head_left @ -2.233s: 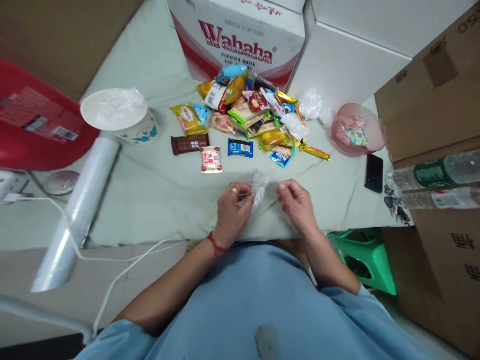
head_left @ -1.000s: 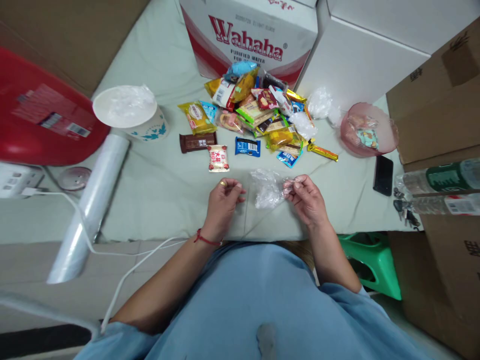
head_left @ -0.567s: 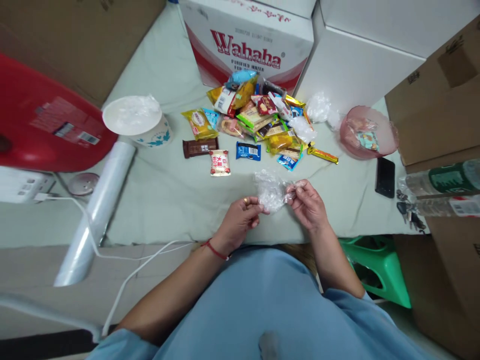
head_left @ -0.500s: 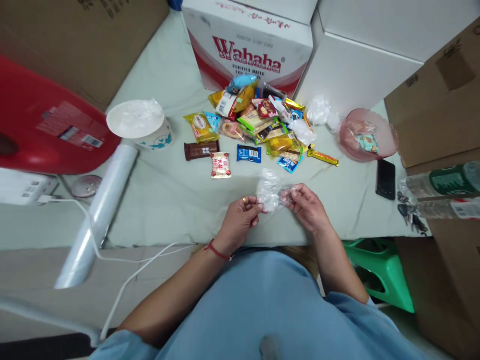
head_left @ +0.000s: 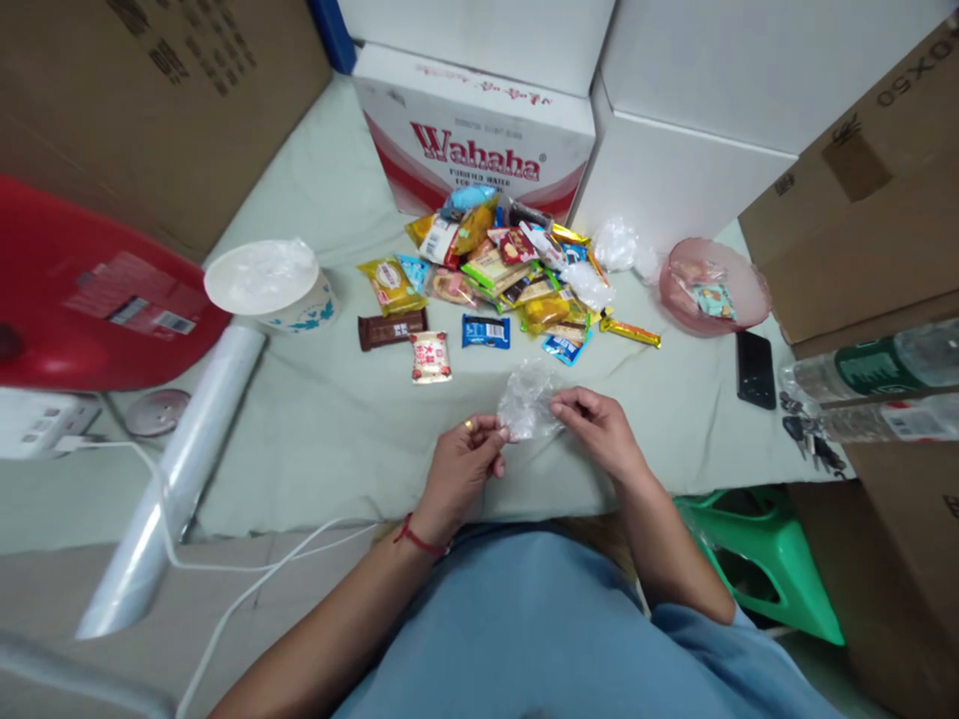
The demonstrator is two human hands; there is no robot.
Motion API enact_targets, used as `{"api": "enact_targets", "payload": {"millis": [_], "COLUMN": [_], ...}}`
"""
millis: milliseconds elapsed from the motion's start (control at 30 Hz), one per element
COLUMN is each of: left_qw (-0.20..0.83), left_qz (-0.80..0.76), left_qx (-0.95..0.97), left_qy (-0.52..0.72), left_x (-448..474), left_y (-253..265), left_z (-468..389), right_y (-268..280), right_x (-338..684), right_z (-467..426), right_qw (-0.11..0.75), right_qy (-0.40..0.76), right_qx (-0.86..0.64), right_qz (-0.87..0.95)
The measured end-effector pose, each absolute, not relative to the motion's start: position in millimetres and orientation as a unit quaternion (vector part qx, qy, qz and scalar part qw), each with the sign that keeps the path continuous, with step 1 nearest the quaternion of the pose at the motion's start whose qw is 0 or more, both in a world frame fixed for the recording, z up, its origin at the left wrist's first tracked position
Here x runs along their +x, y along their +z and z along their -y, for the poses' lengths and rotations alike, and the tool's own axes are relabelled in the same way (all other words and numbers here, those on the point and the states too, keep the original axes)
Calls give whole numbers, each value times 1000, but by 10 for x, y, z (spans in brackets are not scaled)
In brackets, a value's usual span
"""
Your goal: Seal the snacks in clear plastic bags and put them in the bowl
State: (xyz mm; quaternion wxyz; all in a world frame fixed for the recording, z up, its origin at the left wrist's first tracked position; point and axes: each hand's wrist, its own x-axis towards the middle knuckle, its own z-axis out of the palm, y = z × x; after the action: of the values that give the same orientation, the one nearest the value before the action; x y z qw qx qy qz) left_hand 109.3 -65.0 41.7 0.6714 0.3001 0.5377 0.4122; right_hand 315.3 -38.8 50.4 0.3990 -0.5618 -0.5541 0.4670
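A thin, crumpled piece of clear plastic film [head_left: 528, 399] is held up between my two hands, just above the table's near part. My left hand [head_left: 463, 461] pinches its left lower edge between thumb and fingers. On the other side, my right hand [head_left: 599, 424] pinches the film's right edge. Beyond the hands lies a pile of wrapped snacks [head_left: 498, 265]. Nearest to me are a white-and-red snack packet [head_left: 431, 358], a brown packet [head_left: 392, 329], a blue packet [head_left: 485, 332] and a thin yellow stick packet [head_left: 630, 333].
Left of the pile stands a paper tub [head_left: 300, 310] with plastic in it, near a roll of film [head_left: 180, 449] and a red container [head_left: 97, 290]. On the right are a pink bowl [head_left: 715, 318], a phone [head_left: 755, 369], keys [head_left: 813, 439] and bottles [head_left: 876, 364]. Boxes [head_left: 479, 150] line the back.
The plastic film is spread wider and rounder between my hands, where it was more bunched before. My right hand has shifted its hold along the film's edge. The camera view has shifted slightly.
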Motion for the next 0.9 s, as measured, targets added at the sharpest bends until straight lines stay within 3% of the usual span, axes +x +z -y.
{"api": "enact_targets", "payload": {"millis": [167,300,467,600,733,900], "left_qw": [674,636,357,239,240,346], "left_qz": [-560,-580,-629,-505,-420,-394], "left_qx": [223,265,515,760,851,806], "left_qy": [427,435,460,332,203,274], "left_x": [960,905,960,1102,1128,965], "left_y": [375,359,390,346,186,129], "left_z": [543,511,589,522,317,167], "right_y": [524,507,449,394,314,215], "right_x": [3291,3284,3196,3194,3315,3439], "right_z": [458,542,635,681,701,739], "right_qw": [463,486,477,461,495,501], "right_qy": [519,567,584,588,554,542], "right_qx": [-563,-526,-524,-533,-555,-577], "right_qz": [446,408,396,396,373,350]}}
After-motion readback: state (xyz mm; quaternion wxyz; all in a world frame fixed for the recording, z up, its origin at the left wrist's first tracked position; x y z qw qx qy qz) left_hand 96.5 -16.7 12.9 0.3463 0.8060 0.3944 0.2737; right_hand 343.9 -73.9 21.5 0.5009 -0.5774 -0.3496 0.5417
